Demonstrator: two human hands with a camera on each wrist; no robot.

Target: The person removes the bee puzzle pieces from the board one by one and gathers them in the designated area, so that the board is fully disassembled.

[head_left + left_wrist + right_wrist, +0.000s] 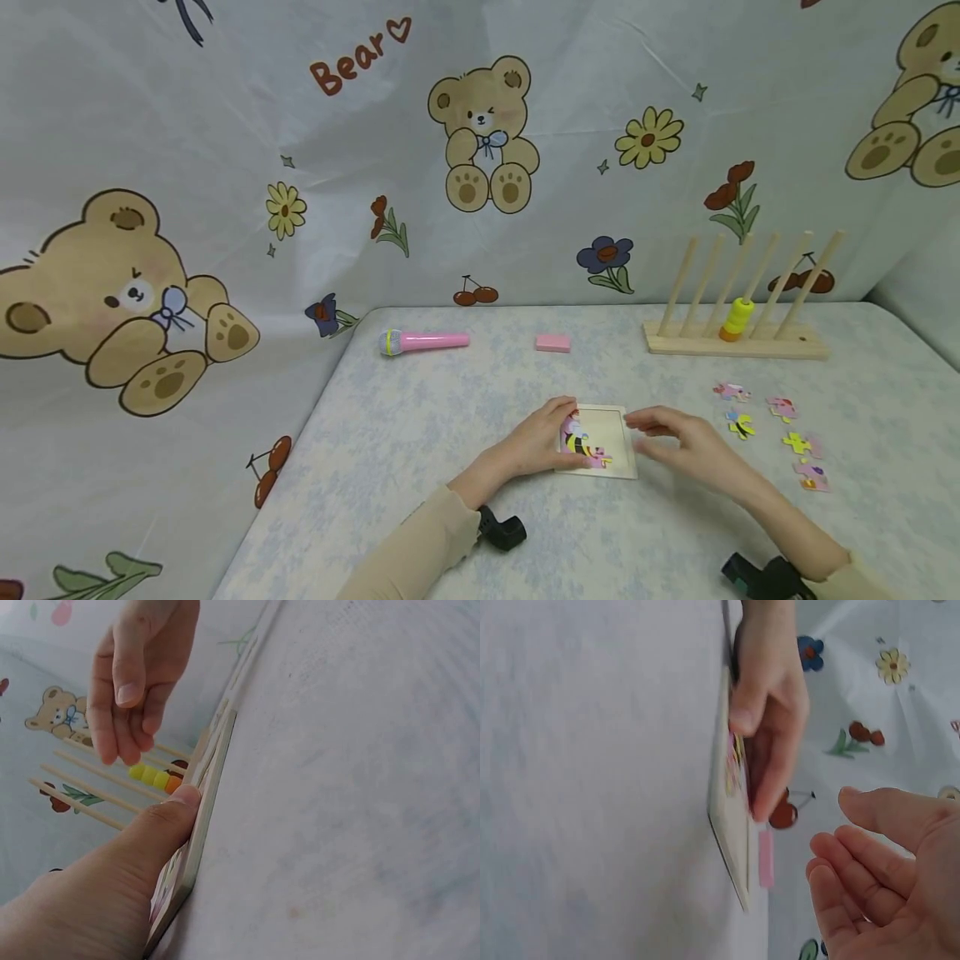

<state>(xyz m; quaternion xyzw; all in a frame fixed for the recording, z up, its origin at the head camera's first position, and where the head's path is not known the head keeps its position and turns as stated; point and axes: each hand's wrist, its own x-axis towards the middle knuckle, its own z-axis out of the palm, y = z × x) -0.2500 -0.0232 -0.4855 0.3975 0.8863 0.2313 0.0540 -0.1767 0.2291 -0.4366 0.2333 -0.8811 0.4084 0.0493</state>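
Observation:
A square wooden puzzle board (618, 465) lies on the table, with several joined pieces showing a bee (576, 443) along its left side. My left hand (531, 442) holds the board at its left, thumb by the near edge and fingers towards the far edge. In the left wrist view the thumb (161, 829) lies on the board's rim (202, 832). Just off the board's right edge, my right hand (693, 450) hovers with loosely bent fingers and nothing in them. The right wrist view shows that hand (900, 877) apart from the board (731, 817).
Loose puzzle pieces lie to the right, among them a bee piece (740, 424), a yellow piece (797, 442) and a pink piece (812, 477). Farther back are a pink toy microphone (431, 341), a pink block (552, 342) and a wooden peg rack (738, 347) with yellow beads (738, 315).

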